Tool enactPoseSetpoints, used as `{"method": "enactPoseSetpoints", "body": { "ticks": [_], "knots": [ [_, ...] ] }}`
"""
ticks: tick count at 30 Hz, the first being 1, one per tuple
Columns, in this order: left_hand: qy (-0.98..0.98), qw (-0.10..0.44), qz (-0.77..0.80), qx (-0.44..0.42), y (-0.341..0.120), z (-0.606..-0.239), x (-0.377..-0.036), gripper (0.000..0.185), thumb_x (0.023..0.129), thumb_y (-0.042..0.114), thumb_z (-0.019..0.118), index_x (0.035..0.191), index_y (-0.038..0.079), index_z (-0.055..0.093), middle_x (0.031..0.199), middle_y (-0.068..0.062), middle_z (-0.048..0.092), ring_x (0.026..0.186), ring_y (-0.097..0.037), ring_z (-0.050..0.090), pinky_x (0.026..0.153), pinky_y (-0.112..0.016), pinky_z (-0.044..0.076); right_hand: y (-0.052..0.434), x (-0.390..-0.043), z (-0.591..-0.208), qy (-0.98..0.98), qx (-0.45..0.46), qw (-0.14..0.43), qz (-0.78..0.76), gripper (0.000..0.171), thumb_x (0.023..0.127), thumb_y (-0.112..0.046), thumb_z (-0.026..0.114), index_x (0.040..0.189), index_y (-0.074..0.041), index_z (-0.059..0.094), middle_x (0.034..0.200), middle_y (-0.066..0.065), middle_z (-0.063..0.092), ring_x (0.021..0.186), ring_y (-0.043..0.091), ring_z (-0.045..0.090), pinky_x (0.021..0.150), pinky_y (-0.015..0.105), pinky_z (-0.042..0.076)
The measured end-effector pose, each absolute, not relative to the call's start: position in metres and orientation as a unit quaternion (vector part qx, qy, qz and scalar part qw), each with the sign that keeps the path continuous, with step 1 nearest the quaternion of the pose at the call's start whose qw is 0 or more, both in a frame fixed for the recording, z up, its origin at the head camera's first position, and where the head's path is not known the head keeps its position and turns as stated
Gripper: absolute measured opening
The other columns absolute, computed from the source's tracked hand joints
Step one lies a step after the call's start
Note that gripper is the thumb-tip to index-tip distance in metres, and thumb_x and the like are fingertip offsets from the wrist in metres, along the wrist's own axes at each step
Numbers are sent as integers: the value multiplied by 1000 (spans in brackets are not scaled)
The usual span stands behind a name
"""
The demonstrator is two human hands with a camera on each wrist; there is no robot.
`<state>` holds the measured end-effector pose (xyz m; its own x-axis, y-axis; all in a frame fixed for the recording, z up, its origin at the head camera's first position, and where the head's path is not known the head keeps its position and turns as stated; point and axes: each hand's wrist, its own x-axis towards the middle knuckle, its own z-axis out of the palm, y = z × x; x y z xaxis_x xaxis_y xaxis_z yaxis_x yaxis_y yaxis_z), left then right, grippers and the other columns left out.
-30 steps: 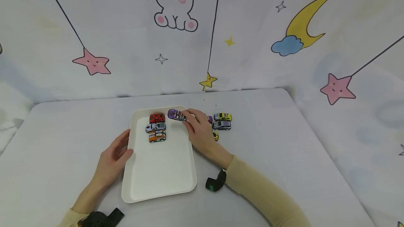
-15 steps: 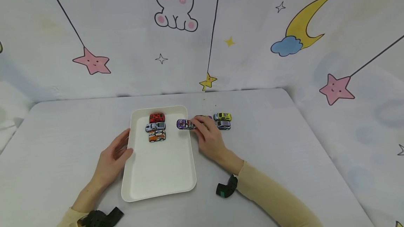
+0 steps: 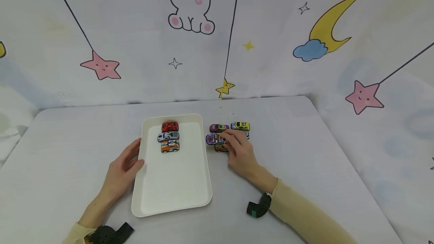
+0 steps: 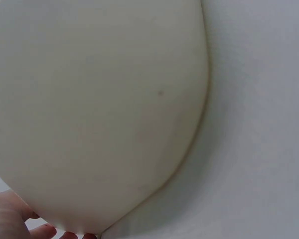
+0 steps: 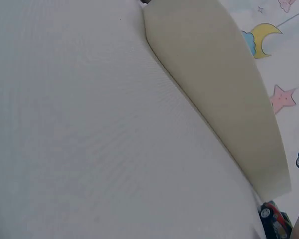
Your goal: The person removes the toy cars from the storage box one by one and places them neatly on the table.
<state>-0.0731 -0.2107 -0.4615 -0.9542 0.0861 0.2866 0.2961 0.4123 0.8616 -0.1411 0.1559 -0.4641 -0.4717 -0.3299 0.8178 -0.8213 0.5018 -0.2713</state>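
My right hand [image 3: 242,157] pinches a purple toy car [image 3: 213,139] just right of the white tray [image 3: 171,183]. Below it in the head view, a dark toy car [image 3: 220,148] is partly covered by the held one. A magenta toy car [image 3: 218,127] and a yellow toy car [image 3: 240,125] lie beyond the fingers; a silver one [image 3: 247,134] is mostly hidden by the hand. At the tray's left rim, my left hand [image 3: 118,174] grips with the thumb over the edge; its fingertips [image 4: 49,230] show at the tray's wall [image 4: 99,109] in the left wrist view.
Inside the tray, a red car [image 3: 170,126], a pale blue car [image 3: 168,136] and an orange car [image 3: 170,146] stand in a column near the top. A white cloth covers the table [image 3: 288,142]. Behind rises a printed backdrop [image 3: 135,40].
My right hand has carried the purple toy car from over the tray's upper right to the right, past the rim, beside the other cars. The left hand and the tray have stayed put.
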Motion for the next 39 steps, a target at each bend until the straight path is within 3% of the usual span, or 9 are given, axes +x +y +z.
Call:
{"method": "enactPoseSetpoints", "body": {
  "ticks": [20,39],
  "knots": [
    [-844,95,-518,-107,-210,-459,-73,61,96,-1,60,153,6,39,148,-27,47,123,15,46,93,-2,42,220,-130,-465,-837,297,330,321,42,76,21,66,112,1,70,113,17,67,105,34,61,92,40,51],
    [-837,100,-526,-113,-210,-462,-75,61,95,-2,60,152,5,40,147,-27,48,123,14,48,93,-2,44,229,-129,-467,-883,245,261,305,45,73,23,63,109,-4,68,109,9,65,90,29,60,72,42,53]
  ]
}}
